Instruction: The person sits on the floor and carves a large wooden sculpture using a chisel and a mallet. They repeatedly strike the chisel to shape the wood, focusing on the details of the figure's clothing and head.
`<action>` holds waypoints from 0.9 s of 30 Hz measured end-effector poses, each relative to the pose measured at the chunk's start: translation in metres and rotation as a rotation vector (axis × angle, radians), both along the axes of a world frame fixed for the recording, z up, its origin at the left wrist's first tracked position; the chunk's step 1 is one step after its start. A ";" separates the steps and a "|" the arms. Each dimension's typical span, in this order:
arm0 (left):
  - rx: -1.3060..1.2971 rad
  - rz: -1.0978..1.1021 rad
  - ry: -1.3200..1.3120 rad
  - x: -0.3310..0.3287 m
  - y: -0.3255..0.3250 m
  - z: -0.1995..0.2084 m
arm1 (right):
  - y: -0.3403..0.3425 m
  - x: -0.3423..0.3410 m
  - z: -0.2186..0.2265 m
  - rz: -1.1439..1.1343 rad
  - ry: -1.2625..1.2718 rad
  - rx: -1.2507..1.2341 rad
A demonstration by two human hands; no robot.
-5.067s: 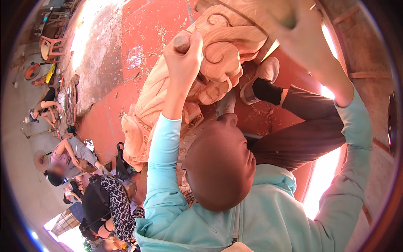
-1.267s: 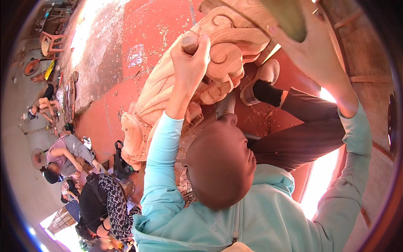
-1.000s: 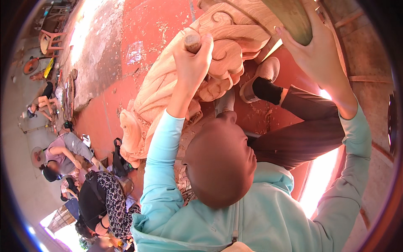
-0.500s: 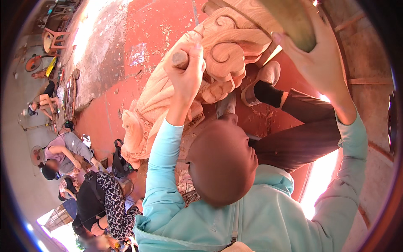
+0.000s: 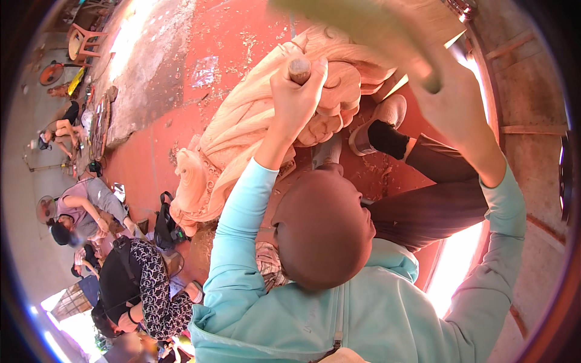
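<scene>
My left hand (image 5: pixel 295 103) is closed around the chisel (image 5: pixel 299 71); only the round butt of its wooden handle shows, and the blade is hidden below my fist. Beneath that hand lies a large carved piece of pale wood (image 5: pixel 239 115), with scrolls, flowing grooves and rounded lobes. My right hand (image 5: pixel 451 103) grips a wooden mallet (image 5: pixel 363 27), smeared by motion. The mallet's thick greenish-brown body reaches left over the far end of the carving, above and to the right of the chisel butt.
Wood chips lie scattered on the red floor (image 5: pixel 157 130). My bent leg (image 5: pixel 423 206) and shoe (image 5: pixel 363 133) are beside the carving. At left, a black bag (image 5: pixel 164 227), a seated person in pink (image 5: pixel 82 202) and another in a patterned sleeve (image 5: pixel 154 290) are near. A wall (image 5: pixel 532 91) rises at right.
My left hand has shifted right along the carving with the chisel. The mallet has swung left, from upright near the right side to lying across the far end of the carving.
</scene>
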State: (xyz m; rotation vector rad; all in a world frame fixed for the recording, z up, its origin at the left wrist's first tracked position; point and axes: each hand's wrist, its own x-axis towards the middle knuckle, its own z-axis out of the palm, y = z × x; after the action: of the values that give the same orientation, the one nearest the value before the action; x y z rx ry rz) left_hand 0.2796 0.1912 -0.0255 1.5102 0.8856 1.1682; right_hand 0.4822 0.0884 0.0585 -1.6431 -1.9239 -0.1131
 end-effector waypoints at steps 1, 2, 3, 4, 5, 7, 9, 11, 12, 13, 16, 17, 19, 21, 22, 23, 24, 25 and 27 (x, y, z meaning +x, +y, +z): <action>-0.022 0.000 0.020 -0.001 -0.004 0.004 | -0.001 0.003 -0.002 0.038 -0.261 0.020; -0.038 0.005 0.041 -0.002 -0.008 0.008 | 0.000 0.003 -0.002 0.023 -0.183 -0.009; -0.038 0.006 -0.033 -0.005 -0.010 0.008 | -0.001 0.001 -0.001 0.009 -0.104 -0.038; -0.037 0.006 -0.106 -0.009 -0.012 0.005 | -0.002 0.000 0.000 -0.005 -0.026 -0.067; -0.043 0.006 -0.180 -0.012 -0.016 0.006 | -0.003 -0.002 0.000 -0.019 0.051 -0.104; 0.370 -0.121 0.096 -0.012 -0.029 0.012 | -0.004 -0.002 0.003 -0.043 0.262 -0.126; 0.337 -0.226 0.132 -0.004 -0.045 0.002 | -0.006 0.002 0.000 -0.070 0.351 -0.149; 0.098 -0.102 -0.106 -0.002 -0.031 0.016 | -0.007 0.007 -0.004 -0.066 0.369 -0.133; -0.020 -0.041 -0.229 -0.001 -0.020 0.027 | -0.008 0.007 -0.002 -0.051 0.397 -0.115; 0.003 -0.031 -0.179 -0.005 -0.011 0.031 | -0.009 0.010 -0.001 -0.070 0.381 -0.130; 0.121 -0.064 -0.127 -0.007 -0.004 0.027 | -0.011 0.012 0.004 -0.095 0.422 -0.116; 0.129 -0.062 -0.084 -0.007 -0.002 0.022 | -0.011 0.007 0.007 -0.094 0.489 -0.079; 0.052 -0.079 -0.094 -0.011 -0.003 0.020 | -0.008 0.001 0.013 -0.086 0.578 -0.002; 0.015 -0.088 -0.109 -0.012 -0.004 0.015 | -0.006 0.002 0.019 -0.093 0.587 0.042; 0.022 -0.087 -0.112 -0.012 -0.004 0.007 | -0.006 0.001 0.021 -0.130 0.553 -0.039; 0.033 -0.088 -0.115 -0.011 -0.003 0.003 | -0.006 0.001 0.024 -0.165 0.514 -0.120; 0.023 -0.074 -0.096 -0.011 -0.003 0.000 | -0.007 -0.001 0.028 -0.225 0.446 -0.287; 0.014 -0.060 -0.076 -0.010 -0.004 -0.001 | -0.007 -0.001 0.028 -0.194 0.272 -0.286; -0.010 -0.052 -0.049 -0.006 -0.006 0.000 | -0.006 0.003 0.020 -0.051 -0.174 -0.081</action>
State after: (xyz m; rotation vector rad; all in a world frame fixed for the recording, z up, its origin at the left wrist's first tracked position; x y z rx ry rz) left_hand 0.2734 0.1855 -0.0251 1.4818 0.8135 1.1570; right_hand 0.4855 0.0825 0.0781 -1.7872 -2.0398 -0.2077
